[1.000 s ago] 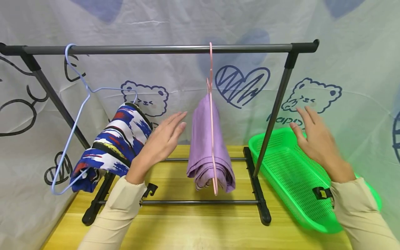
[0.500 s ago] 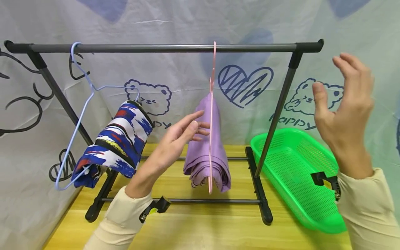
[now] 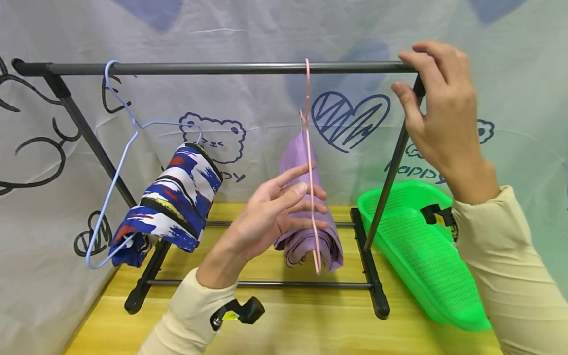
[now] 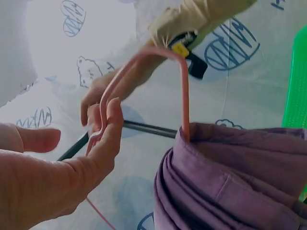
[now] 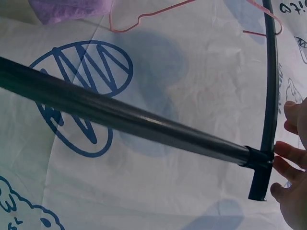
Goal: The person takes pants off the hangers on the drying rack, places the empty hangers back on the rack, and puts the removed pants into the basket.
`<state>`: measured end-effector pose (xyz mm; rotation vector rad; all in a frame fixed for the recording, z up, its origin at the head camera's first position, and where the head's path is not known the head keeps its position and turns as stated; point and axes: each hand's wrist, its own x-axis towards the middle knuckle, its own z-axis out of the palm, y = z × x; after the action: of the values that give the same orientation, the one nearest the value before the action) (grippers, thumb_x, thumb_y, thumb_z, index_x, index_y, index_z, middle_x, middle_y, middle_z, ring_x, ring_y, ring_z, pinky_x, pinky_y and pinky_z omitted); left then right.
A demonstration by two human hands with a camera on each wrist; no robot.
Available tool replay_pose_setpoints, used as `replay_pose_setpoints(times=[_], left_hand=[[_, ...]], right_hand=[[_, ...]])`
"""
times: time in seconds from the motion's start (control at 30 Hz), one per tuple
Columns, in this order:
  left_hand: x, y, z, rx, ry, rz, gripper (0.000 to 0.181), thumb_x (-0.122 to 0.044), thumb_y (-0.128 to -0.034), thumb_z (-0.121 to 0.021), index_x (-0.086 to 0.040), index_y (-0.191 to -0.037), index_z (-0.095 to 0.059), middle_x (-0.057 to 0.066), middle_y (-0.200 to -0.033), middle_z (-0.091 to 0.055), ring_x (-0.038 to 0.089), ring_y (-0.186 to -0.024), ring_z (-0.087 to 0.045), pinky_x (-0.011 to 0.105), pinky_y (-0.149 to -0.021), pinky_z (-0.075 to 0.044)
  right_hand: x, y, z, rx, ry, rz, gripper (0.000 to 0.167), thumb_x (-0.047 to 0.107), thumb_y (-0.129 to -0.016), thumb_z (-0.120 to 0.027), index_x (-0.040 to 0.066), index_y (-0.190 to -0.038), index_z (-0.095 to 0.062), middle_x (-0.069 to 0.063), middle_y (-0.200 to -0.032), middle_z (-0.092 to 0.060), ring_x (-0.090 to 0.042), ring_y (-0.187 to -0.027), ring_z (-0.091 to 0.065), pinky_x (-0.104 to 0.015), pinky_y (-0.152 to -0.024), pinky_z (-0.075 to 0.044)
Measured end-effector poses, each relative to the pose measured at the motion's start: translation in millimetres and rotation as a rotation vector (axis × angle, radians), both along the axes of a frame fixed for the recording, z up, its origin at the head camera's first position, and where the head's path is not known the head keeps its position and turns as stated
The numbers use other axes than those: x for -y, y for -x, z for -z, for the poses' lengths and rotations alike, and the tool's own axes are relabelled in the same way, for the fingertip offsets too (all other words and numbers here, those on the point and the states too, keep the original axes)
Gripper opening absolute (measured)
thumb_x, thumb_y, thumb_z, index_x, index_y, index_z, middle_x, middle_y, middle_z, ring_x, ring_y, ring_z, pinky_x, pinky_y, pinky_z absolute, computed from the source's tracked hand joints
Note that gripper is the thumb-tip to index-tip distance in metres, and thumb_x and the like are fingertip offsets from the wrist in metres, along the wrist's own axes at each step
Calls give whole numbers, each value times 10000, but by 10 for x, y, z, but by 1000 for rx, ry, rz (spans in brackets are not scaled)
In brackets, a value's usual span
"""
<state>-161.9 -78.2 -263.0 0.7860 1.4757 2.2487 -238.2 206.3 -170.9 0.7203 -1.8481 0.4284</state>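
A purple folded cloth item (image 3: 295, 153) is draped over a pink hanger (image 3: 307, 84) hooked on the rack's top bar (image 3: 222, 68). My left hand (image 3: 259, 219) is beside that hanger, with its fingers extended against the hanger's wire and its thumb apart, as the left wrist view also shows. My right hand (image 3: 448, 113) is at the right top corner of the black clothes rack (image 5: 259, 160). Its fingertips reach the end of the bar while the thumb stays apart from it. In the right wrist view only part of this hand shows, beside the corner joint.
Left on the bar, a blue hanger (image 3: 122, 162) carries a striped blue, white and red cloth (image 3: 170, 202). A green plastic basket (image 3: 426, 256) stands right of the rack on the yellow wood-grain table (image 3: 284, 320). A curtain with drawings hangs behind.
My left hand has moved right to the pink hanger. My right hand has risen from above the basket, then come left to the rack's top right corner. The purple cloth has swung slightly.
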Motion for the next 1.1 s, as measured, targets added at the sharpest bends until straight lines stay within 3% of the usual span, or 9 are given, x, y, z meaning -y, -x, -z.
replay_pose_setpoints(times=[0.13,0.27,0.53,0.77,0.9,1.1], left_hand=[[-27,-18,5,6,-19,-38,522,-28,-1091,-404,-57,-1599,-287,105,-1089,-571,161,-848,-601,375,-803,-596],[-11,-61,-7,20,-13,-99,517,-20,-1087,-417,-75,-1590,-310,79,-1056,-549,144,-798,-508,270,-686,-534],[79,-64,-30,56,24,-186,529,-22,-1090,-409,-69,-1604,-294,34,-1027,-507,116,-755,-407,224,-611,-425],[177,-2,0,111,5,-251,422,-57,-1105,-396,-11,-1522,-440,32,-959,-517,95,-673,-367,190,-524,-332],[238,51,22,75,46,-290,403,-55,-1101,-422,0,-1495,-481,27,-914,-532,87,-636,-354,176,-492,-293],[334,142,59,-58,214,-410,355,-96,-1095,-476,-33,-1429,-577,38,-857,-533,93,-623,-368,171,-455,-284]], right_hand=[[27,53,-7,5,-21,5,412,272,-1080,-539,-29,-1351,-613,-245,-1329,-575,-431,-1197,-473,-435,-976,-380],[56,85,-14,6,-10,9,409,281,-1082,-532,-31,-1329,-629,-257,-1281,-584,-444,-1122,-466,-426,-910,-350],[68,109,-37,1,28,38,405,290,-1080,-537,-23,-1312,-646,-256,-1250,-591,-441,-1100,-465,-400,-888,-307],[93,146,-32,-6,95,59,391,301,-1065,-559,-3,-1275,-685,-241,-1220,-620,-422,-1085,-469,-363,-871,-245],[98,172,-18,-3,144,69,366,302,-1051,-590,14,-1244,-709,-219,-1205,-636,-409,-1085,-479,-354,-900,-243],[107,218,-9,6,195,87,340,307,-1024,-638,26,-1193,-728,-187,-1176,-650,-391,-1087,-490,-351,-956,-266]])
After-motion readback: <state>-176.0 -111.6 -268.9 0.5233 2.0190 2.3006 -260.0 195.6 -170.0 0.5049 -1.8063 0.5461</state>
